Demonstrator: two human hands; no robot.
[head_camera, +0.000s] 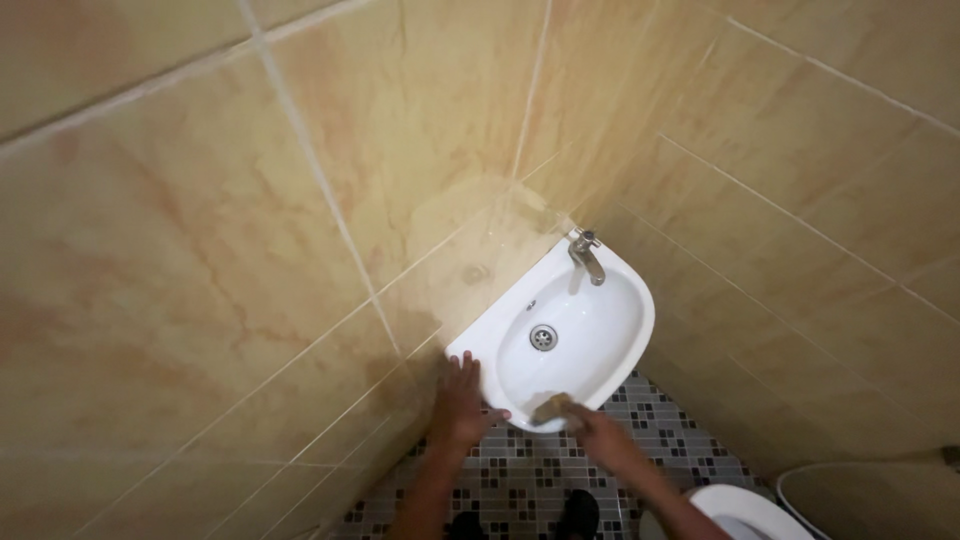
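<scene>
Right hand (600, 428) — brown sponge (552, 407), glossy basin (620, 345)

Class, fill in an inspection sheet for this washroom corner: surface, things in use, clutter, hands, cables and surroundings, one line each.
Surface: white basin on the tiled wall, bowl bare, metal drain in the middle.
Things in use: brown sponge-like pad at the basin's front rim; what it is exactly cannot be told.
Clutter: nothing seen.
Hands: left hand flat on the basin's front left edge; right hand grips the pad.
Cables: nothing seen.
Surroundings: metal tap at the basin's back, beige marbled wall tiles, small mosaic floor tiles, white toilet rim lower right, grey bin-like rim beside it.
</scene>
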